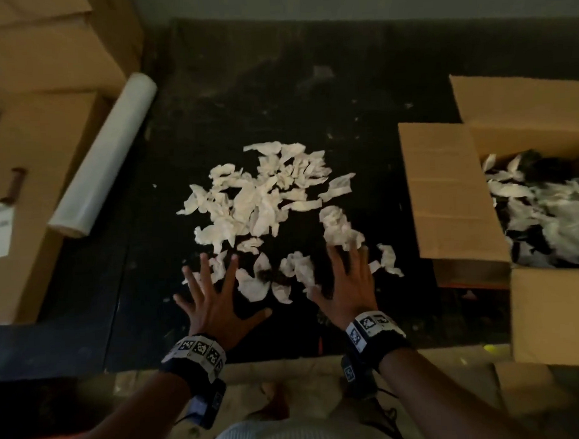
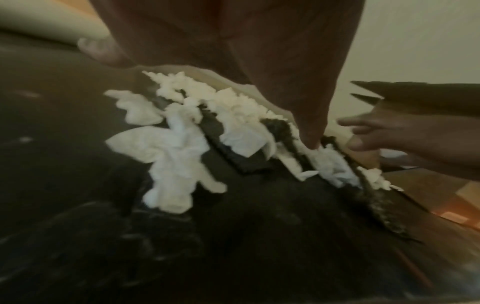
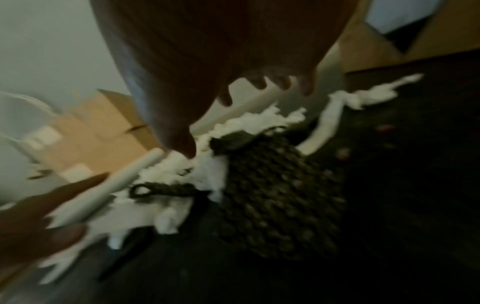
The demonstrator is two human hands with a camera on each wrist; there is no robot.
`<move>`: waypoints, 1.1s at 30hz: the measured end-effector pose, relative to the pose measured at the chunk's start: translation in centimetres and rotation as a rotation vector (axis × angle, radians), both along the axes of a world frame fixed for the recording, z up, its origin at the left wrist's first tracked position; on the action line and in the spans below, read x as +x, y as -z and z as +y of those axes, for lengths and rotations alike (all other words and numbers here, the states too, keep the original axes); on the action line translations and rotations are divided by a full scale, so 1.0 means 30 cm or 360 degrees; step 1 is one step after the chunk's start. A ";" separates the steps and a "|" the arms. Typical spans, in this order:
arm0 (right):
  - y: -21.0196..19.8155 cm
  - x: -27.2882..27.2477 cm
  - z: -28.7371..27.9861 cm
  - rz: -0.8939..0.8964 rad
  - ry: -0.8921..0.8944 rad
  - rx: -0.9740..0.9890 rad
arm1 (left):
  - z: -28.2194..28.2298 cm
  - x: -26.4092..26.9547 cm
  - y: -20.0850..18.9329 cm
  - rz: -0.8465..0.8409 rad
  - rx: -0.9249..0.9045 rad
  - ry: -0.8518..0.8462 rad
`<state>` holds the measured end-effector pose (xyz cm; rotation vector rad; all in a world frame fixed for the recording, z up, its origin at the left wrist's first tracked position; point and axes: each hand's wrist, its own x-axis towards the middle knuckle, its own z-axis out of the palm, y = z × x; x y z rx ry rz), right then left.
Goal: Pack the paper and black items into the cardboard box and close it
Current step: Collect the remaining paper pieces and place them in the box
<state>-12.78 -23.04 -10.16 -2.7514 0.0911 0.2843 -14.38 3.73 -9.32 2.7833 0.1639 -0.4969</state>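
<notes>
Just beyond your fingertips lies the paper, a black item between your flat, splayed, empty left hand and right hand, nearer the box at its right.

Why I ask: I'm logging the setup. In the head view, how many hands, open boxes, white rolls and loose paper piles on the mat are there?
Hands: 2 (left hand, right hand)
Open box: 1
White roll: 1
Paper pile: 1, its scraps too many to count
Total: 5
</notes>
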 end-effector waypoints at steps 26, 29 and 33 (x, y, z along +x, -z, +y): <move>0.028 0.089 -0.010 0.0128 -0.0494 0.0035 | 0.199 0.107 0.068 0.0139 -0.0137 0.0693; 0.071 0.006 -0.108 0.0236 -0.0606 -0.0145 | 0.301 0.052 0.088 0.0205 -0.0032 0.0739; 0.117 -0.028 -0.134 0.0220 -0.0674 -0.0242 | 0.335 0.035 0.124 0.0225 0.0057 0.0779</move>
